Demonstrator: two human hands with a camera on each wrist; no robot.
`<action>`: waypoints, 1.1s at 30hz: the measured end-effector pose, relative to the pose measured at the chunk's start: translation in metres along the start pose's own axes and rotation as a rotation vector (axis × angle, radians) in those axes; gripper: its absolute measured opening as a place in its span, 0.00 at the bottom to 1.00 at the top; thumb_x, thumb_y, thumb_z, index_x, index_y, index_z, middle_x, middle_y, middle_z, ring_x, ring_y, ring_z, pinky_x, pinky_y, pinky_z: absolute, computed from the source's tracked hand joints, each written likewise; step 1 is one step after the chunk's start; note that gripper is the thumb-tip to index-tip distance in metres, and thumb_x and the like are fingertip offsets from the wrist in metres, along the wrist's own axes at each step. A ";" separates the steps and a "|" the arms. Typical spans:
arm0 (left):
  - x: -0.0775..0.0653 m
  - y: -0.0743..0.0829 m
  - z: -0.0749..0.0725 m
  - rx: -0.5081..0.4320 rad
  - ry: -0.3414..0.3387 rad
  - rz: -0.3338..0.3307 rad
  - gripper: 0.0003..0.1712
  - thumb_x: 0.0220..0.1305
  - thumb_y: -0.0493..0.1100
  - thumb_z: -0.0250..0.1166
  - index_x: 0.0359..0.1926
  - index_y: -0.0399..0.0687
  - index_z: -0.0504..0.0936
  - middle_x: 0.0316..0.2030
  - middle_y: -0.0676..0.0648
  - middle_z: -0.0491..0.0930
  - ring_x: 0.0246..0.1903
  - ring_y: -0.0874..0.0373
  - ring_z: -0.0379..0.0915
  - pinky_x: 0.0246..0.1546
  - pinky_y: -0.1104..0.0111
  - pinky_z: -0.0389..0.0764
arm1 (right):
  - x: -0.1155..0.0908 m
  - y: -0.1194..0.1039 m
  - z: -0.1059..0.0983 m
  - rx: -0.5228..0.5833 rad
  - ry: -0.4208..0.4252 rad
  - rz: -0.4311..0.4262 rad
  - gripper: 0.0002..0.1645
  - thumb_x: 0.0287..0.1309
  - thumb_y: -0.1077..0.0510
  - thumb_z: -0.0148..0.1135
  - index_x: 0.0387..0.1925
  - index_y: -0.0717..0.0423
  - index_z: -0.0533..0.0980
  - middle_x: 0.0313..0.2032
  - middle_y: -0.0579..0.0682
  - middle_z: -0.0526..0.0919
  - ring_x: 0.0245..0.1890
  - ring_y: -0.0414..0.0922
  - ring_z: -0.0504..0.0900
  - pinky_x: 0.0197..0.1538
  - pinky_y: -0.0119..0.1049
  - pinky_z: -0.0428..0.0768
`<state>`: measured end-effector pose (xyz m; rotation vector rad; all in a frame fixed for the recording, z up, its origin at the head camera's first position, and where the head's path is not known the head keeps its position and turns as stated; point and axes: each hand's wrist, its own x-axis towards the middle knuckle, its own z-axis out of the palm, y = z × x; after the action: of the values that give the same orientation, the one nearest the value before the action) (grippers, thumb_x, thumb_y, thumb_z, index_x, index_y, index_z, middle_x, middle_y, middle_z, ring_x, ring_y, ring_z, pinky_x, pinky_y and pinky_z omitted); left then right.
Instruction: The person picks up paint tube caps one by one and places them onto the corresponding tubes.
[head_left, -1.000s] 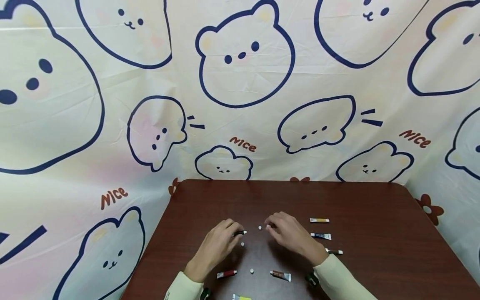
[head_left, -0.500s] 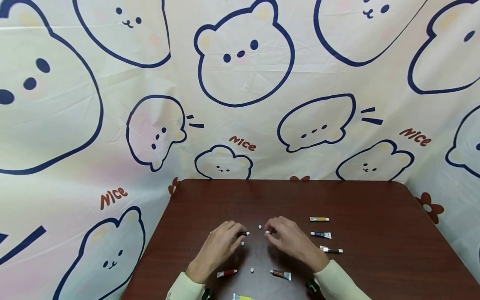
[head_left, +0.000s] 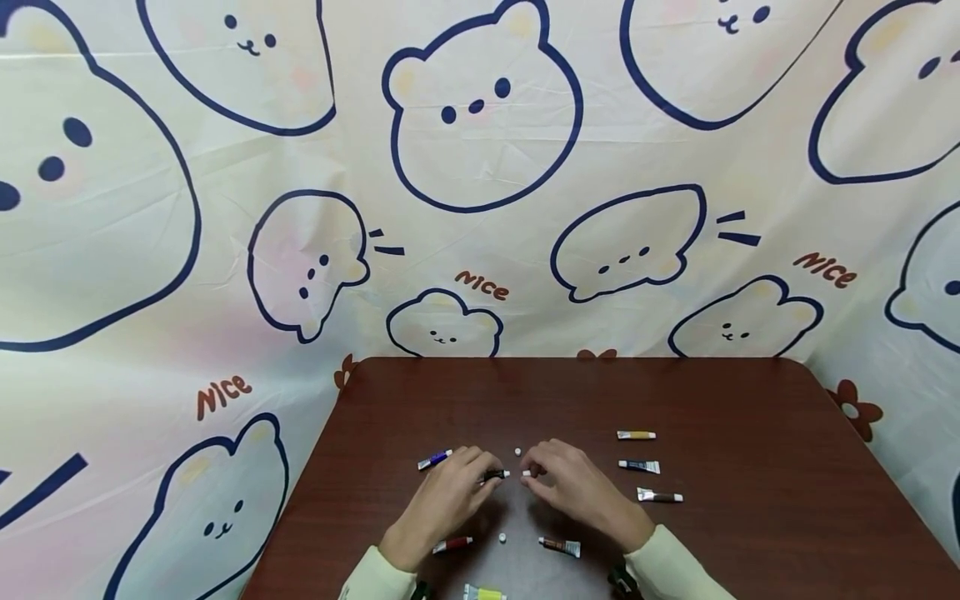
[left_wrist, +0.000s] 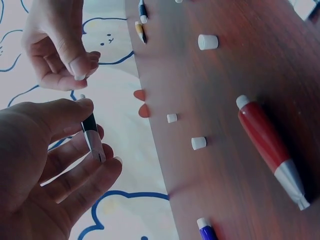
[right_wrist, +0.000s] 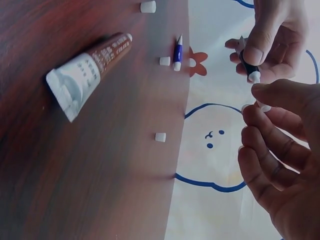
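My left hand (head_left: 452, 490) pinches a small black paint tube (left_wrist: 90, 125) between thumb and fingers, its white neck toward the right hand. Between the thumb and forefinger of my right hand (head_left: 581, 483) is a small white cap (right_wrist: 263, 106), a short gap from the neck in the head view. Both hands are raised over the table. Other white caps lie near them: one (head_left: 517, 451) beyond the hands and one (head_left: 502, 538) on the near side. A purple paint tube (head_left: 434, 460) lies just beyond my left hand.
On the right of the brown table (head_left: 735, 425), yellow (head_left: 636, 435), blue (head_left: 639, 467) and dark brown (head_left: 660, 496) tubes form a column. Nearer lie a red tube (head_left: 453, 545), a brown tube (head_left: 559, 547) and a yellow-green tube (head_left: 485, 593). A printed cloth (head_left: 480, 167) hangs behind.
My left hand has shifted right with the black tube, uncovering the purple tube and covering a loose cap. The right hand has come slightly left and nearer, so tube and cap are closer together.
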<state>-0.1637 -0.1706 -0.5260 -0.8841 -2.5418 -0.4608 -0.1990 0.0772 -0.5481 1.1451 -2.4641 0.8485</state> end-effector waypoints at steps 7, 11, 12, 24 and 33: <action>0.001 0.002 0.001 0.022 0.022 0.032 0.11 0.64 0.43 0.81 0.44 0.56 0.88 0.39 0.58 0.86 0.39 0.64 0.81 0.39 0.69 0.84 | 0.000 -0.005 0.003 0.015 -0.013 0.011 0.09 0.66 0.56 0.79 0.42 0.45 0.84 0.37 0.38 0.85 0.38 0.30 0.80 0.39 0.24 0.81; 0.001 0.003 0.001 0.016 0.007 0.029 0.11 0.65 0.43 0.81 0.45 0.56 0.88 0.39 0.58 0.86 0.39 0.64 0.81 0.40 0.68 0.84 | 0.001 -0.006 0.004 0.027 -0.005 -0.014 0.08 0.67 0.56 0.78 0.43 0.46 0.84 0.38 0.39 0.86 0.38 0.31 0.80 0.39 0.24 0.81; 0.001 0.003 0.001 0.015 0.004 0.028 0.11 0.65 0.43 0.81 0.45 0.56 0.88 0.39 0.58 0.86 0.39 0.64 0.81 0.40 0.68 0.84 | 0.001 -0.006 0.004 0.027 -0.002 -0.019 0.08 0.67 0.56 0.78 0.43 0.46 0.84 0.37 0.39 0.86 0.38 0.31 0.80 0.39 0.24 0.81; 0.000 0.004 0.001 0.012 0.006 0.049 0.11 0.66 0.43 0.80 0.46 0.55 0.88 0.41 0.58 0.87 0.41 0.64 0.82 0.42 0.68 0.85 | 0.004 -0.009 0.006 0.034 -0.001 -0.031 0.06 0.68 0.57 0.77 0.43 0.49 0.85 0.38 0.41 0.87 0.38 0.33 0.82 0.39 0.25 0.82; 0.001 0.004 0.000 0.011 0.052 0.067 0.11 0.66 0.43 0.80 0.45 0.56 0.87 0.40 0.59 0.86 0.40 0.65 0.81 0.41 0.69 0.83 | 0.004 -0.012 0.009 0.046 0.005 0.053 0.05 0.70 0.54 0.74 0.44 0.49 0.87 0.39 0.41 0.89 0.37 0.37 0.83 0.39 0.28 0.82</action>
<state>-0.1615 -0.1671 -0.5250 -0.9378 -2.4569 -0.4429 -0.1926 0.0633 -0.5481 1.0961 -2.4929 0.9269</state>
